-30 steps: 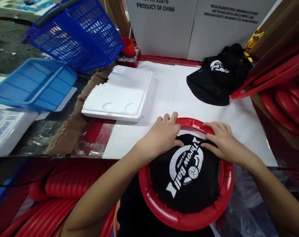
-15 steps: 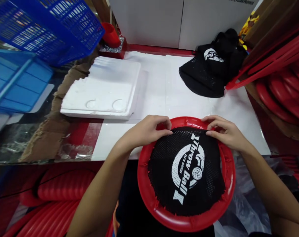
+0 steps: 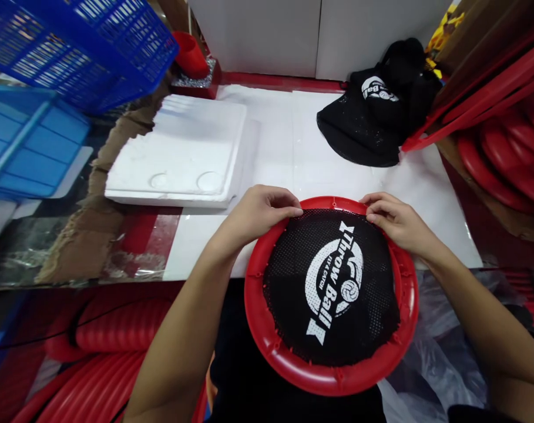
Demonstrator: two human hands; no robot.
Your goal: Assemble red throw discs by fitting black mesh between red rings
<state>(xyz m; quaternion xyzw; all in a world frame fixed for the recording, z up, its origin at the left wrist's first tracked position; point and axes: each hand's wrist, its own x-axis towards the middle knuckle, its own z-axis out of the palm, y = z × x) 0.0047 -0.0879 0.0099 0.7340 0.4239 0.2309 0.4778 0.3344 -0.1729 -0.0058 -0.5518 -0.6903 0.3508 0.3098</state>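
A round red plastic ring (image 3: pixel 273 352) leans against the table's front edge, close to my body. Black mesh netting (image 3: pixel 288 299) with white "Throw Ball" print spans most of it. At the upper left, my left hand (image 3: pixel 269 211) pinches the netting's edge over the rim between thumb and fingers. My right hand (image 3: pixel 392 220) does likewise at the upper right, its fingertips on the rim and the net edge. On the right side a narrow gap shows between net and ring.
A white foam slab (image 3: pixel 178 147) lies on the white-covered table (image 3: pixel 275 158). More black netting (image 3: pixel 359 123) lies at the back right, beside stacked red rings (image 3: pixel 504 153). Blue baskets (image 3: pixel 33 141) stand left, with a red cup (image 3: pixel 190 56) behind. Red rings (image 3: pixel 112 329) fill the space below.
The net edge at the top now sits nearer the rim, and the netting looks flatter. Both hands and the ring appear slightly higher in view, as does the table scene.
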